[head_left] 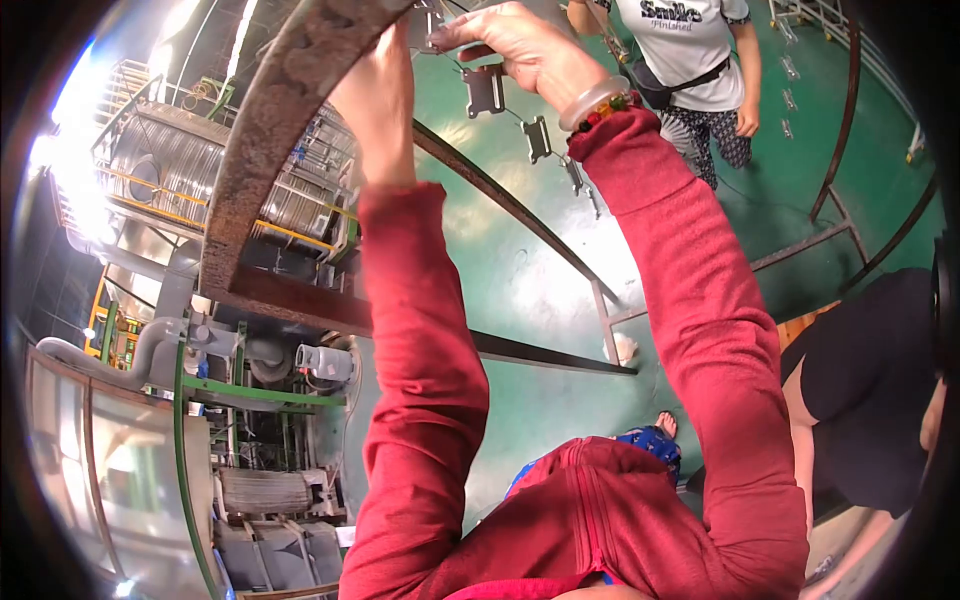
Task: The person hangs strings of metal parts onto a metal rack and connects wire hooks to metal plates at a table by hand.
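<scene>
My two arms in red sleeves are raised to the top of the head view. My left hand (382, 115) reaches up beside a rusty metal bar (262, 130), and its fingers are hidden behind the bar and the picture's edge. My right hand (540, 58), with a pale bangle and a beaded bracelet at the wrist, is closed, its fingertips at a small metal plate (428, 22). Below that hand, on a thin line, hang a notched dark metal plate (485, 91), another plate (537, 139) and a smaller one (573, 176).
The rusty frame's lower beam (300, 300) runs behind my left arm. A person in a white shirt (690, 40) stands ahead; another in dark clothing (860, 390) is close on the right. More plates (788, 98) hang at upper right. Machinery with large cylinders (165, 165) stands left.
</scene>
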`<state>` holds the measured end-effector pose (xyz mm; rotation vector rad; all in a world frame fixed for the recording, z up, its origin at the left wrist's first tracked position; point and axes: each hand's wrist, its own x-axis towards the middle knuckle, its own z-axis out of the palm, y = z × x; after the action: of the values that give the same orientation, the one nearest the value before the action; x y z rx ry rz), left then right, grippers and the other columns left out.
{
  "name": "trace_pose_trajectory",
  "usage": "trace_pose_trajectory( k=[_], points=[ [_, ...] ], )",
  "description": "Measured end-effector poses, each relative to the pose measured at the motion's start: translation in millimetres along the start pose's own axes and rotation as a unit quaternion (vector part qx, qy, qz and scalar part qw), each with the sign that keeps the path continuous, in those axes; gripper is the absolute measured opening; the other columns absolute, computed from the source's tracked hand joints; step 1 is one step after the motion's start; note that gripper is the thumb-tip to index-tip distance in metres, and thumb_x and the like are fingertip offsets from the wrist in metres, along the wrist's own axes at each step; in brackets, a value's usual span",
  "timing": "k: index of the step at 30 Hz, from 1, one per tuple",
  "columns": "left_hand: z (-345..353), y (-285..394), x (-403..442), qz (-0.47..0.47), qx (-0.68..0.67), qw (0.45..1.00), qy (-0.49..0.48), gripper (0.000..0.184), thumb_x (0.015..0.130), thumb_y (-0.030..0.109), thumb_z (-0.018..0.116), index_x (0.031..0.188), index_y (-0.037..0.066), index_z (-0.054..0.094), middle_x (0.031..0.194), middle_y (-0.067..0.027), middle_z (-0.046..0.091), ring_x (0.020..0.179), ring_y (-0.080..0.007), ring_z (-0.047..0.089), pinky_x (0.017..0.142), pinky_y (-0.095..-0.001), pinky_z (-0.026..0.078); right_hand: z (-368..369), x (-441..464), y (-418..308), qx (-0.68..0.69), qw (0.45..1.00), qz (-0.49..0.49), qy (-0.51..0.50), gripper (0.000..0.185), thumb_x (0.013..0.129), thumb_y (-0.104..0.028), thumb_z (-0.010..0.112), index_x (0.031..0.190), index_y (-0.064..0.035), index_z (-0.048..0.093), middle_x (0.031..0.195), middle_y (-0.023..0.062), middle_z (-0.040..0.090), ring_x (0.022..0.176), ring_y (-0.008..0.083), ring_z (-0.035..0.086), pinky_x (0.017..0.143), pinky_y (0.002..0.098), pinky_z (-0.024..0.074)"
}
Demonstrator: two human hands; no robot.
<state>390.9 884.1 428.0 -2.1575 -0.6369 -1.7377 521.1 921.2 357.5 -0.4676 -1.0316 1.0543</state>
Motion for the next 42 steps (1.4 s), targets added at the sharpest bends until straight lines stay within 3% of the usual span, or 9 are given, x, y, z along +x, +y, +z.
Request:
trace_pose_trajectory(
  k=[2,7,14,15,23,26,27,31,42],
  points=[
    [8,2,9,0.038,-0.029,0.999,-0.003,0.035,0.077,0.011,0.067,0.107,-0.003,0.059,0.102,-0.0152,0.064,0.091,-0.0206,0.059,0.080,-0.0313,0.045,3,-17,-13,-0.015,1.000,-0.003,0.008,0.018,0.074,-0.015,0.068,0.088,-0.0036,0.069,0.082,0.0085,0.063,0.070,0.0189,0.054,0.053,0.0342,0.0429],
    [7,18,0,-0.088,-0.041,0.995,0.004,0.020,0.077,0.013,0.063,0.083,-0.006,0.067,0.072,-0.0141,0.067,0.066,-0.0177,0.063,0.067,-0.0309,0.048,5,-21,-15,-0.054,0.998,-0.018,0.001,0.016,0.075,-0.013,0.065,0.088,-0.0038,0.069,0.083,0.0059,0.064,0.073,0.0177,0.054,0.057,0.0337,0.0429],
    [18,-5,-1,-0.041,0.004,0.998,0.048,0.026,0.080,0.012,0.057,0.098,-0.007,0.061,0.096,-0.0204,0.064,0.090,-0.0258,0.060,0.080,-0.0358,0.044,2,-13,-8,-0.116,0.984,-0.130,-0.034,0.018,0.076,-0.015,0.065,0.090,-0.0045,0.069,0.090,0.0039,0.067,0.085,0.0157,0.058,0.067,0.0355,0.0423],
    [19,-4,0,-0.044,-0.021,0.998,0.050,0.028,0.080,0.012,0.057,0.100,-0.007,0.060,0.099,-0.0210,0.063,0.093,-0.0270,0.059,0.083,-0.0364,0.043,13,-39,-33,-0.157,0.985,-0.063,0.031,0.019,0.077,-0.015,0.066,0.092,-0.0048,0.069,0.086,0.0036,0.067,0.079,0.0148,0.058,0.065,0.0334,0.0416],
    [24,-3,-14,-0.033,-0.135,0.984,0.110,0.014,0.083,0.009,0.060,0.089,-0.002,0.065,0.083,-0.0087,0.066,0.077,-0.0148,0.059,0.072,-0.0291,0.046,-36,-29,-35,-0.044,0.993,-0.078,0.076,0.010,0.083,-0.019,0.061,0.082,-0.0090,0.065,0.072,-0.0028,0.061,0.062,0.0042,0.050,0.050,0.0227,0.0356],
    [28,-16,-25,-0.072,-0.201,0.970,0.116,0.011,0.085,0.003,0.057,0.092,-0.002,0.064,0.082,-0.0066,0.067,0.074,-0.0101,0.060,0.069,-0.0247,0.047,-34,-30,-39,-0.041,0.991,-0.046,0.121,0.014,0.082,-0.018,0.062,0.084,-0.0048,0.067,0.076,0.0001,0.064,0.065,0.0076,0.054,0.054,0.0243,0.0394],
    [25,-15,-31,-0.094,-0.223,0.965,0.105,0.011,0.085,0.003,0.056,0.094,-0.002,0.062,0.083,-0.0070,0.067,0.074,-0.0103,0.060,0.069,-0.0244,0.047,-42,-22,-34,-0.030,0.994,-0.026,0.102,0.020,0.083,-0.023,0.065,0.096,-0.0082,0.060,0.093,0.0049,0.066,0.075,0.0132,0.055,0.069,0.0272,0.0461],
    [7,4,-49,-0.172,-0.281,0.944,0.029,0.014,0.088,0.004,0.055,0.100,-0.002,0.056,0.086,-0.0097,0.066,0.078,-0.0113,0.060,0.072,-0.0230,0.047,-12,-26,-27,0.045,0.995,0.038,0.076,0.028,0.085,-0.022,0.063,0.102,-0.0014,0.055,0.090,0.0152,0.064,0.070,0.0198,0.058,0.064,0.0309,0.0492],
    [12,-4,-70,-0.194,-0.224,0.954,-0.052,0.009,0.088,0.001,0.055,0.096,-0.002,0.058,0.088,-0.0082,0.065,0.084,-0.0108,0.061,0.072,-0.0227,0.048,-3,-4,6,0.212,0.976,0.042,0.002,0.013,0.074,-0.006,0.071,0.084,-0.0036,0.062,0.075,0.0034,0.061,0.066,0.0128,0.057,0.059,0.0245,0.0443]
  ],
)
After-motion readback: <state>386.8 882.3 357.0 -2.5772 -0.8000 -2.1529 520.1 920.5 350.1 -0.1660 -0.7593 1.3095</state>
